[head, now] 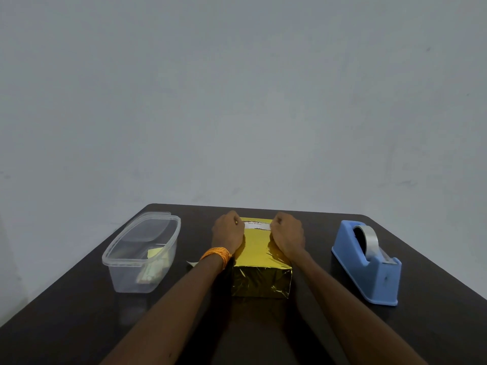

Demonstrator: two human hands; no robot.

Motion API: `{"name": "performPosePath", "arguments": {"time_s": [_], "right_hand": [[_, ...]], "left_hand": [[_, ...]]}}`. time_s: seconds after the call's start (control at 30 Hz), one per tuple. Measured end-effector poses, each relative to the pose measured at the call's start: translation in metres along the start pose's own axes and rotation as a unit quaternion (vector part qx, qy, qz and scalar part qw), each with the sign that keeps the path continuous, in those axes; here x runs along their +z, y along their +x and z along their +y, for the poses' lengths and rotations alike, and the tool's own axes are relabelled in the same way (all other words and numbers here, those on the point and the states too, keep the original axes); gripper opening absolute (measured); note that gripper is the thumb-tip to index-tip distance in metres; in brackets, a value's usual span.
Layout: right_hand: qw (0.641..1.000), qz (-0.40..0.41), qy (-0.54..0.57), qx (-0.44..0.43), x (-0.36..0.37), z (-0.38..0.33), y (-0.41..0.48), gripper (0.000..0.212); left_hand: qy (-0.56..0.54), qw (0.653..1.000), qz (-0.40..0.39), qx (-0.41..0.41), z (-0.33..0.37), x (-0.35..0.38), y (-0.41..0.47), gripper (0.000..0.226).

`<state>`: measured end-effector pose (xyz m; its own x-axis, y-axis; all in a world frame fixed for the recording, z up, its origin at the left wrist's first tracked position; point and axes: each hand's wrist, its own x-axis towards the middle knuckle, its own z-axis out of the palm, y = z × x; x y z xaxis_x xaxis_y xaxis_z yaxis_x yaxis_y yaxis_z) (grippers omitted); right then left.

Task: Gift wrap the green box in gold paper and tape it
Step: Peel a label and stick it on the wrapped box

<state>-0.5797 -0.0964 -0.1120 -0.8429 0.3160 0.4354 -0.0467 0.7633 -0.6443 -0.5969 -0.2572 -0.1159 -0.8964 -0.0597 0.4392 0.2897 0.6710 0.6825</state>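
Far flap pinched, tape close by

Lower centre on the desk, gold paper hides the green box entirely, its near end folded shut. The blue tape dispenser stands to the right, probably for easy reach. Beyond, the left hand and right hand each hold the paper's far edge in a pinching grip, seemingly keeping it taut.
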Motion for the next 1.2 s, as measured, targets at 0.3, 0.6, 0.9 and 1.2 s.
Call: {"name": "performPosePath", "arguments": {"time_s": [0.3, 0.6, 0.9, 1.2], "right_hand": [[0.998, -0.032, -0.049, -0.019, -0.012, -0.008, 0.003, 0.018], [0.996, 0.006, -0.04, -0.084, -0.026, -0.079, 0.019, 0.02], [0.989, -0.079, 0.038, -0.117, 0.031, -0.171, 0.001, 0.017], [0.976, -0.179, 0.123, -0.032, 0.08, -0.2, 0.003, 0.035]], "left_hand": [[0.031, 0.999, -0.026, 0.015, 0.001, -0.028, 0.006, 0.009], [-0.041, 0.997, 0.058, 0.021, 0.005, -0.112, 0.043, 0.018], [-0.1, 0.988, 0.111, -0.041, -0.042, -0.197, 0.037, 0.019], [-0.109, 0.982, 0.122, -0.098, -0.097, -0.239, 0.026, 0.013]]}}
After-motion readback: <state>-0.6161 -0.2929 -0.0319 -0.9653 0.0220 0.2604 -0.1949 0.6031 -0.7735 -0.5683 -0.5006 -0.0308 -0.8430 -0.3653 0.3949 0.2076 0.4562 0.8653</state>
